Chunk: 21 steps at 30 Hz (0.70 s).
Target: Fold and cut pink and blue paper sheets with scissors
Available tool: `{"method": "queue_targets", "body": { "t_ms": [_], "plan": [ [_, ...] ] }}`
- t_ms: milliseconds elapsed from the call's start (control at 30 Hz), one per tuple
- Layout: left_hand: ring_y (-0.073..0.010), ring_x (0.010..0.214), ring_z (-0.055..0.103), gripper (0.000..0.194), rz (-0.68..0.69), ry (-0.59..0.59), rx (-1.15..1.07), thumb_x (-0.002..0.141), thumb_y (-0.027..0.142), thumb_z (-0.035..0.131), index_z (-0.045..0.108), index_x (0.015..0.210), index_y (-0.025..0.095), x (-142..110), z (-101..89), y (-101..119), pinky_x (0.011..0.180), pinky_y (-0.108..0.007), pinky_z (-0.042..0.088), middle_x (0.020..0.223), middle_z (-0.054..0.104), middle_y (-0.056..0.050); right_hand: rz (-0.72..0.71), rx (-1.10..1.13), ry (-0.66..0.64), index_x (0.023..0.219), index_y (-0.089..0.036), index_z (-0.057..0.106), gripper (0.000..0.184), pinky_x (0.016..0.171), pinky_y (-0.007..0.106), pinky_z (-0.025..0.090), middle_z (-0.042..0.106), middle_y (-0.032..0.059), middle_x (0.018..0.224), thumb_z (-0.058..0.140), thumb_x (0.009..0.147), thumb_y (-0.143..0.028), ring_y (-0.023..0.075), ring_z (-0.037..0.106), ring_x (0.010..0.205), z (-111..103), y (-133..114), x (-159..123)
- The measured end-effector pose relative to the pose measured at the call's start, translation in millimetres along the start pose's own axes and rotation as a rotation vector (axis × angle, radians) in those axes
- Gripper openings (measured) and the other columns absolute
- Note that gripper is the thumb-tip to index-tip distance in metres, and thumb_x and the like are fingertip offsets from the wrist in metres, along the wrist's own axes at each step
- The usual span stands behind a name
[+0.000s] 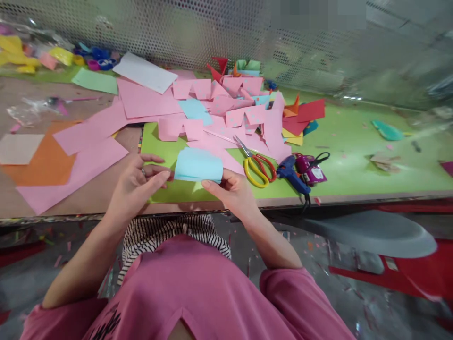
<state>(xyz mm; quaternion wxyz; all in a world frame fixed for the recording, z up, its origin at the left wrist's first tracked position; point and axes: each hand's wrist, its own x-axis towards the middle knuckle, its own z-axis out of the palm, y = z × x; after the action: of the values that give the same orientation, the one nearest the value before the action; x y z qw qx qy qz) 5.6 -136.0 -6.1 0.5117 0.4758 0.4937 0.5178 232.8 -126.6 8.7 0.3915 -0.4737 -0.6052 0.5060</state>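
A light blue piece of paper (198, 164), curved over on itself, is pinched at its right end by my right hand (231, 189), thumb on the near edge. Beside its left end my left hand (141, 182) has its fingers apart, the tips close to the paper; nothing shows in its grasp. Just beyond and right of my right hand lie scissors (257, 169) with one yellow and one red handle, blades parted. Folded pink paper pieces (180, 128) lie on the table past the blue paper.
A blue glue gun (293, 174) and a purple package (310, 168) lie right of the scissors. Pink sheets (148, 101), an orange sheet (58, 158) and red paper (306, 115) spread over the table. A perforated metal panel (198, 33) stands behind. A grey stool seat (375, 233) is at the right.
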Motion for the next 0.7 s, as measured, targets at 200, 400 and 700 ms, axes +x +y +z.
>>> {"method": "queue_targets", "body": {
  "t_ms": [200,400,700],
  "plan": [
    [-0.0165,0.068,0.070,0.033,-0.163,-0.209,0.038,0.074,0.050,0.082,0.075,0.084,0.020,-3.3,18.2,-6.4,0.059,-0.024,0.056,0.077,0.077,-0.004,0.032,-0.045,-0.051,0.075,-0.018,0.064,0.029,0.056,0.025,0.029,0.049,-0.0048,0.066,0.076,0.081,-0.044,0.0088,0.037,0.062,1.9,-4.2,-2.4],
    [-0.0156,0.063,0.067,0.027,-0.162,-0.186,0.092,0.072,0.047,0.085,0.079,0.080,0.022,-1.0,15.6,-6.3,0.055,-0.025,0.055,0.075,0.078,-0.002,0.033,-0.061,-0.072,0.070,-0.019,0.060,0.033,0.053,0.024,0.030,0.049,-0.0055,0.063,0.073,0.083,-0.046,0.0079,0.039,0.057,-23.9,-3.9,-7.1],
    [-0.0150,0.062,0.068,0.018,0.016,-0.039,-0.046,0.074,0.038,0.085,0.076,0.082,0.024,18.1,0.7,0.5,0.055,-0.024,0.057,0.073,0.076,-0.002,0.206,-1.229,0.263,0.126,-0.014,0.065,0.042,0.088,0.044,0.050,0.071,0.0190,0.117,0.059,0.086,-0.021,0.0326,0.066,0.105,-119.4,22.1,5.2]
  ]
}}
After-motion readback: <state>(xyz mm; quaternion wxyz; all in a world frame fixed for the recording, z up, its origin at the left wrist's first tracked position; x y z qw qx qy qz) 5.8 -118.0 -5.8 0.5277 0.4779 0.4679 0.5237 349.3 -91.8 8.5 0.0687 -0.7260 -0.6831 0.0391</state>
